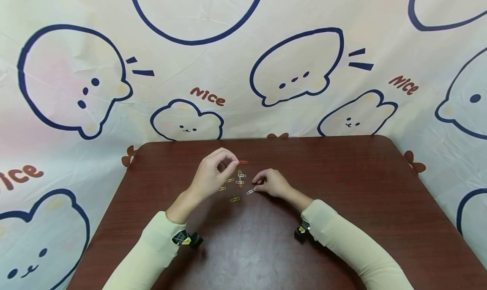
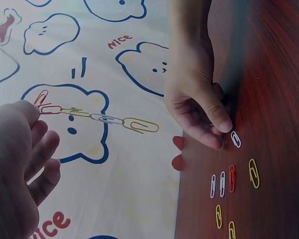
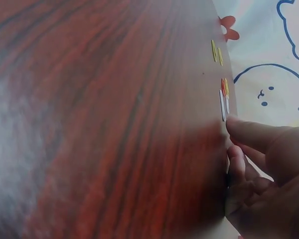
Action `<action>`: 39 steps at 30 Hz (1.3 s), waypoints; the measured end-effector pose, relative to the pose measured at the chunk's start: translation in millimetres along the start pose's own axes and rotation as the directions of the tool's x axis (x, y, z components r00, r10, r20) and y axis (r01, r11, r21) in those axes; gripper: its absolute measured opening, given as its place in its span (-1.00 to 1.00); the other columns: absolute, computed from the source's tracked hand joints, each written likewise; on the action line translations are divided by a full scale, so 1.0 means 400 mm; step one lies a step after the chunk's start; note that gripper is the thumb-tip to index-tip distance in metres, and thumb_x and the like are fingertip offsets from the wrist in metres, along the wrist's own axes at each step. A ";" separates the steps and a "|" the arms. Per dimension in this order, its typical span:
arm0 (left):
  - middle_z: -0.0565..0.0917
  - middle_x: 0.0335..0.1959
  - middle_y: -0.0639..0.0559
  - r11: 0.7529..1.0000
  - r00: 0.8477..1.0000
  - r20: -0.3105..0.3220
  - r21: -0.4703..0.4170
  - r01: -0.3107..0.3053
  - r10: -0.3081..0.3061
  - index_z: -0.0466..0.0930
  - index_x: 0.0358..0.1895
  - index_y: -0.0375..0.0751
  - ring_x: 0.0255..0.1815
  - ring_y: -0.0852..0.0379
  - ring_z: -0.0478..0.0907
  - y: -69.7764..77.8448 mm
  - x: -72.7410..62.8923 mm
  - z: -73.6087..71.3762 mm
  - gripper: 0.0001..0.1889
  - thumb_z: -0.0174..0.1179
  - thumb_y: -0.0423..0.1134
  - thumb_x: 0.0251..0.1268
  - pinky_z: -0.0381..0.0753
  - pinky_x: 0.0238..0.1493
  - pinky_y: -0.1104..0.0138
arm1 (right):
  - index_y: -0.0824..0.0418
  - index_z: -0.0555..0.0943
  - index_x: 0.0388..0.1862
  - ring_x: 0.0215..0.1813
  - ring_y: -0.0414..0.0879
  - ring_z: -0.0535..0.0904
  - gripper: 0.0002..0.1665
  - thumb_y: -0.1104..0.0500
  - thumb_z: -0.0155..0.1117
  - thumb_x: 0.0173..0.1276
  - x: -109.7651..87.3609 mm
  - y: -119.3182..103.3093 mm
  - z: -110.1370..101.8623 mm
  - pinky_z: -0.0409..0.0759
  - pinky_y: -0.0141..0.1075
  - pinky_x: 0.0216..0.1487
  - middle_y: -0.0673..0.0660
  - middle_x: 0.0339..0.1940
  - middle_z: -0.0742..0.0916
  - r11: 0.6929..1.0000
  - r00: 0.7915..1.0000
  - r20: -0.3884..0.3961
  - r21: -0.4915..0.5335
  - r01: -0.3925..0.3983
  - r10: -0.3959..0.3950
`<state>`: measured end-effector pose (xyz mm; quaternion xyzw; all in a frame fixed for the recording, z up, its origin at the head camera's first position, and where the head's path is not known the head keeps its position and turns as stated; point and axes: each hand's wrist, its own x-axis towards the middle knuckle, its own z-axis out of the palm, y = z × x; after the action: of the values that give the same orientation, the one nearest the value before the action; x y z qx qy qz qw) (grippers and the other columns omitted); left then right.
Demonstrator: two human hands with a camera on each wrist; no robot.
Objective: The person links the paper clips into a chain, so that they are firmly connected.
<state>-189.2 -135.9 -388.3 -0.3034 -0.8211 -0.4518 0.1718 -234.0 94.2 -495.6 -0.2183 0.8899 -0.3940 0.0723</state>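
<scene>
Left hand (image 1: 207, 171), near the centre of the head view: its thumb and fingertips pinch the red end of the chain of paper clips (image 2: 105, 119). The chain hangs from that pinch, across the left half of the left wrist view, with yellow, white and yellow links below the red.

Right hand (image 1: 275, 183), just right of centre in the head view, low by the table (image 1: 342, 176): the thumb tip meets a white paper clip (image 1: 250, 192). I cannot tell whether a finger closes on it from behind.

Hazards, as I judge them:
- Drop: the whole chain depends on one small pinch. If it loosens, I expect the chain to fall and tangle.
- Unhooking: a sharp tug or twist could slide a link out of its neighbour.
- Skid: if the thumb bears on only one end of the white clip, it may pivot or slip away.
- Snag: lowering the chain could catch the loose red paper clip (image 2: 232, 178) or the yellow paper clip (image 2: 253, 173), lower right in the left wrist view.
- Misjudged height: in my head view the chain overlaps loose clips, hiding the clearance.
</scene>
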 end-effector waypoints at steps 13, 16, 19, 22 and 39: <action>0.64 -0.27 0.12 1.000 1.000 -0.001 -0.004 -0.002 0.002 0.67 -0.24 -0.19 -0.40 0.22 0.51 -0.005 0.001 0.005 -0.95 0.30 -0.31 0.41 0.57 -0.36 0.37 | 0.08 0.78 -0.36 -0.45 -0.31 0.55 -0.92 0.22 0.56 0.20 0.006 -0.006 0.023 0.53 -0.36 -0.34 -0.15 -0.49 0.72 0.998 1.000 0.009 -0.069 0.004 -0.003; 0.63 -0.29 0.12 1.000 1.000 -0.008 -0.004 -0.005 0.005 0.66 -0.25 -0.17 -0.40 0.22 0.51 -0.004 0.001 0.003 -0.97 0.30 -0.34 0.39 0.57 -0.36 0.38 | 0.07 0.78 -0.36 -0.42 -0.31 0.55 -0.92 0.22 0.56 0.21 0.005 -0.010 0.026 0.54 -0.36 -0.31 -0.15 -0.49 0.72 0.997 1.000 0.015 -0.078 0.021 -0.020; 0.62 -0.29 0.11 1.000 1.000 -0.012 -0.004 -0.009 0.009 0.66 -0.26 -0.15 -0.40 0.22 0.51 -0.004 0.000 0.003 -0.95 0.31 -0.37 0.38 0.57 -0.36 0.38 | 0.05 0.76 -0.39 -0.42 -0.32 0.55 -0.90 0.19 0.58 0.19 0.005 -0.014 0.029 0.54 -0.36 -0.29 -0.16 -0.50 0.71 0.995 1.000 0.017 -0.093 0.027 -0.025; 0.63 -0.29 0.11 1.000 1.000 -0.013 -0.007 -0.009 0.009 0.66 -0.26 -0.14 -0.40 0.22 0.51 -0.004 0.000 0.003 -0.94 0.31 -0.39 0.37 0.57 -0.36 0.38 | 0.04 0.75 -0.43 -0.43 -0.31 0.54 -0.88 0.19 0.58 0.20 0.005 -0.019 0.030 0.53 -0.36 -0.29 -0.17 -0.53 0.69 0.994 1.000 0.020 -0.109 0.026 -0.024; 0.65 -0.26 0.08 1.000 1.000 0.004 -0.014 0.003 -0.003 0.67 -0.23 -0.22 -0.40 0.22 0.52 -0.004 0.000 0.002 -0.93 0.29 -0.29 0.43 0.58 -0.36 0.36 | 0.00 0.66 -0.53 -0.47 -0.30 0.49 -0.79 0.19 0.51 0.23 0.007 -0.042 0.021 0.46 -0.36 -0.35 -0.18 -0.59 0.61 0.984 0.997 0.072 -0.177 0.008 0.004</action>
<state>-190.1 -135.9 -389.6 -0.3041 -0.8189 -0.4571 0.1674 -228.3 77.5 -488.9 -0.2388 0.9181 -0.3051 0.0842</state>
